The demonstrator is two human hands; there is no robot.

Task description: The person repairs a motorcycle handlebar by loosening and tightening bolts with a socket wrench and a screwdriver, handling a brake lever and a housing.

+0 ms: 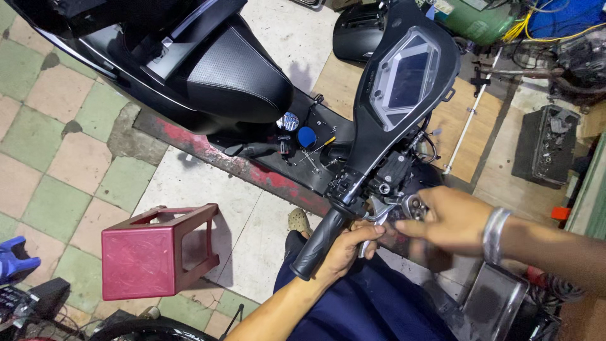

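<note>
A black scooter stands below me with its instrument panel (407, 76) and seat (233, 69) in view. My left hand (347, 249) is curled under the black handlebar grip (319, 243), its fingers closed on the silver brake lever (377, 215). My right hand (448, 218), with a silver bracelet (495, 233) on the wrist, reaches in from the right. Its fingertips touch the lever bracket beside a shiny round fitting (413, 205). What the right fingers pinch is hidden.
A dark red plastic stool (154, 252) lies tipped on the tiled floor at the left. A blue round cap (307, 136) and small parts sit on the scooter's footboard. A black battery box (544, 145) and a green tank (480, 19) are at the right.
</note>
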